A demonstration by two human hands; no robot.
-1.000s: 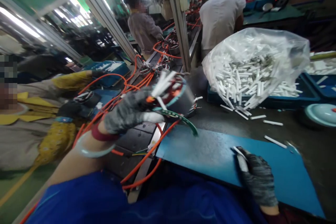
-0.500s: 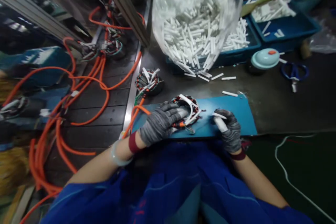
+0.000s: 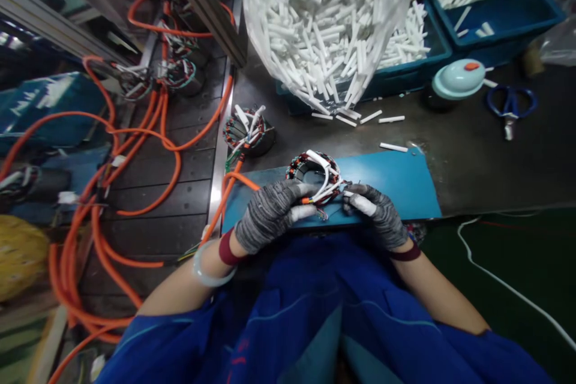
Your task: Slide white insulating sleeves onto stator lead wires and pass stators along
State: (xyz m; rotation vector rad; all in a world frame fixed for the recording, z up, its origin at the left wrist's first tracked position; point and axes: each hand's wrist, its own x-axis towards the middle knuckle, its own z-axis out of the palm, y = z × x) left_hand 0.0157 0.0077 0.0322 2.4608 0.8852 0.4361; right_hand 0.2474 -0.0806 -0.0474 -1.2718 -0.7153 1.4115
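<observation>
A motor stator (image 3: pixel 294 165) wound with dark and orange-tied wire sits on a blue mat (image 3: pixel 391 186) in front of me. White sleeves and leads lie across its top. My left hand (image 3: pixel 272 211), in a grey glove with white fingertips, grips the stator's near left side with thumb and fingers. At its right side my right hand (image 3: pixel 375 211), gloved alike, pinches a short white sleeve (image 3: pixel 348 194) at the wire ends. Its tips are close together, and how far the sleeve sits on a wire is hidden.
Behind the mat, a clear bag (image 3: pixel 324 42) of white tubes leans over a blue bin (image 3: pixel 427 57). A second stator (image 3: pixel 249 132) with an orange cable stands at left. Blue scissors (image 3: pixel 510 105) and a light-blue lidded container (image 3: pixel 459 81) lie right. Orange cables (image 3: pixel 76 240) cover the left conveyor.
My right hand has moved left with the white sleeve, up to the stator's wire ends. My left hand has slid from inside the ring to its near left edge.
</observation>
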